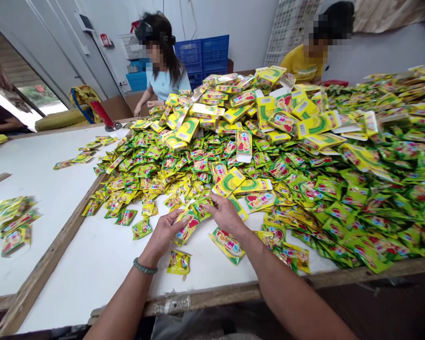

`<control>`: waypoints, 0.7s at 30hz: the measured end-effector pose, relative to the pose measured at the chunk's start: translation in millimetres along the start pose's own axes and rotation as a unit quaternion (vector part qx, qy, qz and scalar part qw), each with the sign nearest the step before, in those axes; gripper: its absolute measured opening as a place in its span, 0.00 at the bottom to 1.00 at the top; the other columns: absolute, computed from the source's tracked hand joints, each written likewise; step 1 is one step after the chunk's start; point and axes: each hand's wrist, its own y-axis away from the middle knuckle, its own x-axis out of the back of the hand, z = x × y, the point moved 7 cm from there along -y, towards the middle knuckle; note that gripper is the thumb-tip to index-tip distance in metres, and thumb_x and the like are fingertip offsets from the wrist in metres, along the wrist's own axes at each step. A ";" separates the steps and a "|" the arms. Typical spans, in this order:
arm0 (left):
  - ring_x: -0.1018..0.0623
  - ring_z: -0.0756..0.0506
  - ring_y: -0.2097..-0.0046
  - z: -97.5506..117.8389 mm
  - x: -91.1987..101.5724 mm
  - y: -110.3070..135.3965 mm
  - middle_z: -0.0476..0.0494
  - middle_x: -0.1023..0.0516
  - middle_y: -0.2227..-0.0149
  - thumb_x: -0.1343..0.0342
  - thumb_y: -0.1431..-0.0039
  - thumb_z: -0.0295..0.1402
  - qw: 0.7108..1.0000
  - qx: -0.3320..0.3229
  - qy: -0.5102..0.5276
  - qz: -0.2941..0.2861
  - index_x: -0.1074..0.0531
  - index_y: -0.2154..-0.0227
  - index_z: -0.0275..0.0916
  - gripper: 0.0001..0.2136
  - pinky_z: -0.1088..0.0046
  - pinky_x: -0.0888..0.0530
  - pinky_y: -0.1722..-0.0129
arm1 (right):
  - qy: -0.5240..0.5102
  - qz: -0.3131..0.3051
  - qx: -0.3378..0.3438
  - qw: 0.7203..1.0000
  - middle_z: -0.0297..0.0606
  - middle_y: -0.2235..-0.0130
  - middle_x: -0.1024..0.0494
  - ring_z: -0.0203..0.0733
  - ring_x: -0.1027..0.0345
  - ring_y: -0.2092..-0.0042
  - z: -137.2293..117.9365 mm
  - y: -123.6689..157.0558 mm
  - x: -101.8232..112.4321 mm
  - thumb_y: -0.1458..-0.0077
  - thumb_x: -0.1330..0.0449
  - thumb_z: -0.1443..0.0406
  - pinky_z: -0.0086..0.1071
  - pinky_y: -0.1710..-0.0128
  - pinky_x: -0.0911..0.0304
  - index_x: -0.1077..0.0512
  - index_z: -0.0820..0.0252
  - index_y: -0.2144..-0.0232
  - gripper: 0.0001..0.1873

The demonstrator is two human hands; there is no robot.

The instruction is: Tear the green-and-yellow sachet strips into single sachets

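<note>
A: Grip status?
B: Left hand (165,232) is closed on a printed carton (187,231), thumb across its face. Right hand (226,215) pinches a green packet (201,208) at the carton's far right end.
A: Why that tilt?
B: My read: slanting it toward the right hand brings carton end and packet together, minimal reach. Left grip probably light; thin board dents.
A: Location?
B: Over the white table (81,271), just on the near side of the loose packets (308,189). Presumably keeps them within easy reach.
A: Carton heap (244,97)?
B: Far side, on top of the packets. Likely piled there for picking off the top.
A: Wooden strip (55,250)?
B: Left of both hands. Reads as a divider: grouped cartons (12,215) left, most packets right.
A: Strays?
B: Yellow packet (179,262) near side of the left hand; spare carton (228,245) beside the right wrist. Can't tell if it's filled.
</note>
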 end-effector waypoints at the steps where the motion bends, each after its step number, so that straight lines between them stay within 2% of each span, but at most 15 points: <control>1: 0.22 0.46 0.68 -0.2 0.2 0.4 0.45 0.19 0.66 0.35 0.56 0.37 1.000 0.002 -0.004 -0.001 0.24 0.61 0.38 0.17 0.72 0.27 0.66 | 0.009 -0.009 0.009 1.000 0.29 0.78 0.39 0.34 0.47 0.74 -0.8 0.2 -0.6 0.48 0.45 0.61 0.27 0.74 0.52 0.36 0.59 0.80 0.12; 6: 0.22 0.45 0.65 1.7 -8.7 2.6 0.45 0.20 0.62 0.36 0.55 0.38 0.998 -0.001 -0.060 -0.037 0.24 0.59 0.39 0.18 0.73 0.28 0.65 | 0.027 -0.064 0.065 0.995 0.33 0.73 0.30 0.36 0.38 0.69 -8.4 4.0 -15.9 0.51 0.43 0.68 0.28 0.69 0.46 0.28 0.59 0.74 0.04; 10: 0.22 0.47 0.67 1.2 -10.2 1.5 0.45 0.20 0.61 0.35 0.56 0.35 0.999 0.011 -0.030 -0.022 0.25 0.59 0.38 0.19 0.74 0.28 0.66 | -0.038 -0.004 0.013 0.999 0.33 0.71 0.26 0.37 0.34 0.69 -1.3 3.9 -13.6 0.50 0.41 0.65 0.28 0.68 0.42 0.27 0.57 0.65 0.08; 13: 0.22 0.48 0.69 0.4 -6.6 0.3 0.44 0.19 0.63 0.34 0.58 0.34 1.000 0.018 0.019 0.013 0.26 0.60 0.37 0.19 0.74 0.28 0.67 | -0.034 0.025 0.021 0.999 0.33 0.70 0.23 0.37 0.32 0.68 -4.9 5.4 -10.2 0.48 0.43 0.65 0.29 0.65 0.41 0.26 0.57 0.70 0.06; 16: 0.22 0.48 0.69 1.0 -4.8 -0.1 0.45 0.19 0.66 0.33 0.59 0.33 0.999 0.016 0.039 0.022 0.25 0.63 0.36 0.17 0.75 0.28 0.67 | -0.010 -0.001 0.056 0.998 0.34 0.69 0.22 0.39 0.30 0.65 -14.5 8.0 -14.3 0.47 0.45 0.68 0.31 0.62 0.41 0.25 0.56 0.72 0.08; 18: 0.22 0.49 0.70 1.5 -1.6 0.0 0.46 0.19 0.66 0.33 0.59 0.33 0.998 0.015 0.047 0.031 0.25 0.63 0.36 0.17 0.75 0.28 0.68 | -0.036 -0.015 0.046 0.998 0.34 0.70 0.22 0.40 0.30 0.64 -16.5 9.3 -16.1 0.45 0.46 0.66 0.32 0.60 0.40 0.26 0.56 0.65 0.09; 21: 0.22 0.48 0.70 1.4 3.5 1.1 0.45 0.19 0.66 0.32 0.60 0.34 0.998 0.019 0.049 0.038 0.25 0.62 0.36 0.19 0.74 0.28 0.69 | -0.072 -0.036 0.028 0.996 0.33 0.71 0.21 0.41 0.29 0.62 -20.6 12.9 -20.1 0.43 0.47 0.64 0.36 0.55 0.42 0.33 0.57 0.53 0.15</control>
